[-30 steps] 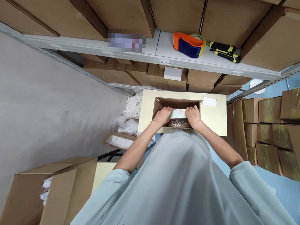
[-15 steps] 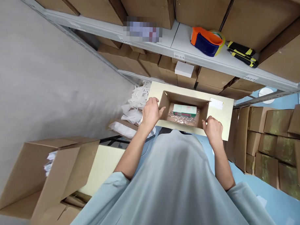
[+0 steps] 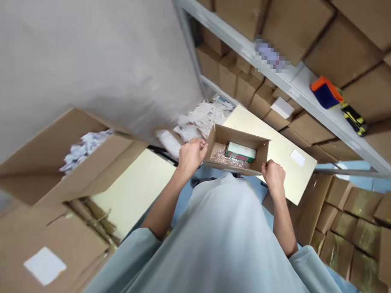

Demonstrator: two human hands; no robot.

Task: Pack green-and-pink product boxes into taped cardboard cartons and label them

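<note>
An open cardboard box [image 3: 239, 134] is held between my two hands in front of my body, overlapping the near edge of the cream tabletop [image 3: 287, 143]. My left hand [image 3: 190, 157] is closed at the box's left end. At the opposite end, my right hand [image 3: 274, 177] grips the wall near the front corner. Inside lies a small white and green carton [image 3: 240, 151], its printed side facing me. Clear bubble wrap [image 3: 218, 156] sits beside and under it.
Boxes fill the shelf rack [image 3: 294, 83], which also carries a tape dispenser [image 3: 326, 92] and box cutters [image 3: 353, 118]. White paper scraps [image 3: 206, 117] are heaped by the wall. At left, a large open carton [image 3: 84, 112] contains crumpled paper [image 3: 86, 149]. Stacked boxes [image 3: 356, 233] stand at right.
My view has turned left, bringing more of the large carton into sight. My hands have closed on the open box, which has shifted relative to the tabletop toward its near left edge.
</note>
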